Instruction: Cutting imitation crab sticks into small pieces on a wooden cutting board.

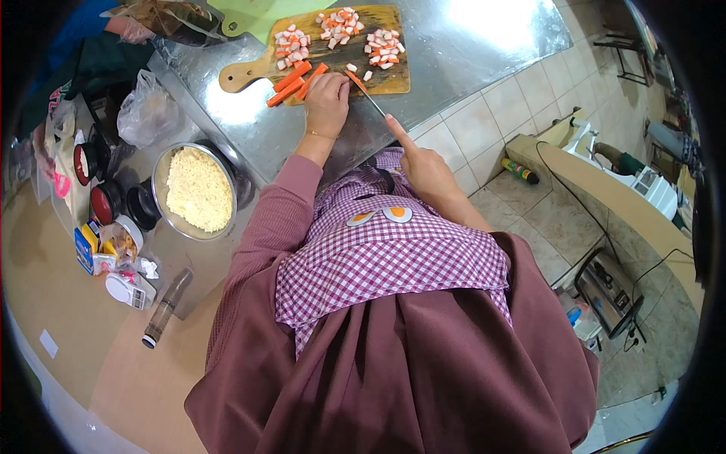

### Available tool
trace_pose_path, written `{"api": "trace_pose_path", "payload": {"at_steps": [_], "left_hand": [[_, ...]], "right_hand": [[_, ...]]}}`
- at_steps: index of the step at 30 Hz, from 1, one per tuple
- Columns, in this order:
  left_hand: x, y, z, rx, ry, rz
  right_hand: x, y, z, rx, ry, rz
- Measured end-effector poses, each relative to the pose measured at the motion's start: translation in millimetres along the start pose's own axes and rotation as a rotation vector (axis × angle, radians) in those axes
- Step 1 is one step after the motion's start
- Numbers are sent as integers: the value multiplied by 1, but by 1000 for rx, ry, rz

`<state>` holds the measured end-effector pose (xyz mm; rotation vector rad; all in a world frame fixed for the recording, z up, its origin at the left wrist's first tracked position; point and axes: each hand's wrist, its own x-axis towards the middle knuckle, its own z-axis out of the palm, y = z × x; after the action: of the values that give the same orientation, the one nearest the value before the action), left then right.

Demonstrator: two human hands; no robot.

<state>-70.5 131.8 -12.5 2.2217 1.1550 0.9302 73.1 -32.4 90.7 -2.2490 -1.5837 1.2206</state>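
Observation:
My left hand [328,102] is curled over the front edge of a wooden cutting board [244,76], its fingers on a crab stick that they mostly hide. In my right hand [422,167] is a knife [372,101], the index finger stretched along it; the handle is hidden. The blade's tip rests on the board by an orange sliver and a few loose cut bits [367,75]. Whole orange crab sticks [285,92] lie left of my left hand. Behind them are three piles of diced crab stick: left [292,48], middle [340,26] and right [384,48].
A metal bowl of pale yellow crumbly food [199,190] stands left, near a clear plastic bag [148,110], dark red bowls [106,202] and a white kitchen scale [130,289]. A green cutting board [266,14] lies behind. Another person's gloved hand [136,29] shows at upper left.

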Motion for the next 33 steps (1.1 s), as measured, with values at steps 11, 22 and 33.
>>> {"api": "trace_pose_path", "payload": {"at_steps": [11,22,33], "left_hand": [[-4,5,-10,26,-64,70],[7,3,3,-12,-1,23],[7,0,0,16,-22,-26]], "right_hand": [[-14,18,8,57,23,-21],[-3,15,-6,57,62,-40],[-13,2,-15,17,-4,-10]]}}
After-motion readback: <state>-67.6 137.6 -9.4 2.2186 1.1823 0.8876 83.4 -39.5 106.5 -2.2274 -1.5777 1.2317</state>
